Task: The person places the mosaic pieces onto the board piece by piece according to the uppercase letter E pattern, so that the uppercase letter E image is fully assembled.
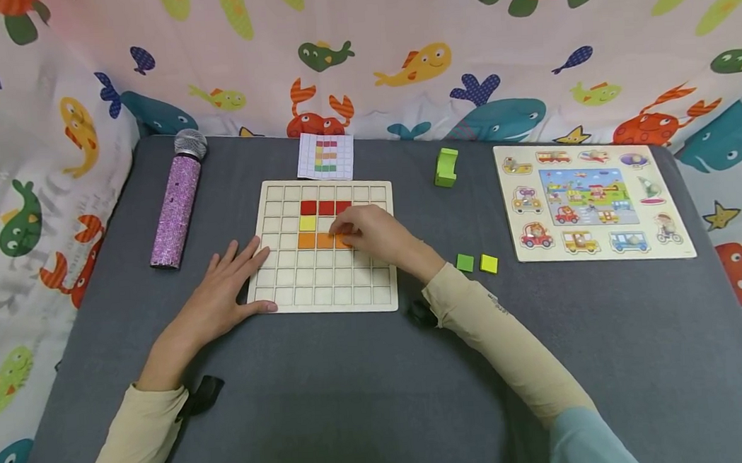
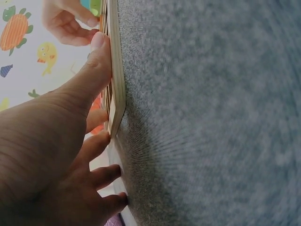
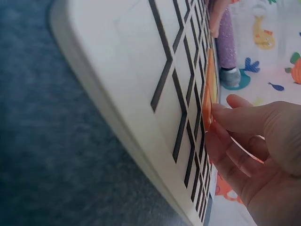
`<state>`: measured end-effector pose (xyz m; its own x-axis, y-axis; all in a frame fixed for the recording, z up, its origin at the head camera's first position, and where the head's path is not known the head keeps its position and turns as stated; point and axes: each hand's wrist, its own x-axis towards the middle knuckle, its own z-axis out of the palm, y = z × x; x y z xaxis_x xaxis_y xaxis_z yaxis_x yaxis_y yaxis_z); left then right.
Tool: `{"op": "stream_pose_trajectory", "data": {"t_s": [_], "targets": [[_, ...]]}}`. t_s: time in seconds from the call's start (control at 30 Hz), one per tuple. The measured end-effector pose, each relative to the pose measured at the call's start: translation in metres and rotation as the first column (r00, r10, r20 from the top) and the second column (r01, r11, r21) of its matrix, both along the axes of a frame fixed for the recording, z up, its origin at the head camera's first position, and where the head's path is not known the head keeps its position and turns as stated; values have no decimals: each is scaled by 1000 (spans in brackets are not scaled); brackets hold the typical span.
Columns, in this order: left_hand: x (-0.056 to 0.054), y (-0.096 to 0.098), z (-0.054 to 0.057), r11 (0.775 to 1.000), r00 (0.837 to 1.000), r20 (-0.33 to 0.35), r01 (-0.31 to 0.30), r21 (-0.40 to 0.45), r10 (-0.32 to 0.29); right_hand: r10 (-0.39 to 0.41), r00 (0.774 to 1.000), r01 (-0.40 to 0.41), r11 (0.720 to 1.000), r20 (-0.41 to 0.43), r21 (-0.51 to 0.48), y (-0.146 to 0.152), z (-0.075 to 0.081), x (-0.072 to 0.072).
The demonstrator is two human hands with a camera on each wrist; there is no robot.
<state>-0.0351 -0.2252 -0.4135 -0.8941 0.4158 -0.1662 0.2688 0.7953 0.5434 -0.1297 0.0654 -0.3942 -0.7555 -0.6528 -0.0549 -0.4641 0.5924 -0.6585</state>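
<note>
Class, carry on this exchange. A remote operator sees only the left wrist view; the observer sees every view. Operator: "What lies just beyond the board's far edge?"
Observer: A card printed with a coloured grid, seen in the head view.
Operator: In what order do the colours on the board run?
Observer: From far side to near: red pieces, at least one yellow piece, then orange pieces.
Operator: And over at the far right?
Observer: A vehicle puzzle, lying flat.
</note>
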Motion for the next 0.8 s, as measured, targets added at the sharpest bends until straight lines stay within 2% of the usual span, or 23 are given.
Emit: {"op": "stream_pose_trajectory", "data": {"t_s": [0.17, 0.33, 0.5, 0.6, 0.8], "targets": [[0, 0, -1, 1000, 1000, 12, -2, -9, 2, -43, 999, 43, 997, 4, -71, 24, 6, 10], [0, 0, -1, 1000, 1000, 11, 1, -14, -1, -118, 993, 117, 989, -6, -90, 66, 14, 15], [0, 0, -1, 1000, 1000, 13, 3, -17, -3, -198, 979, 197, 980, -36, -36, 121, 15, 20], [0, 0, -1, 1000, 1000, 14, 1, -18, 0, -232, 972, 232, 973, -25, -5, 153, 12, 26], [0, 0, -1, 1000, 1000, 8, 1, -14, -1, -251, 968, 250, 968, 7, 36, 199, 11, 42]]}}
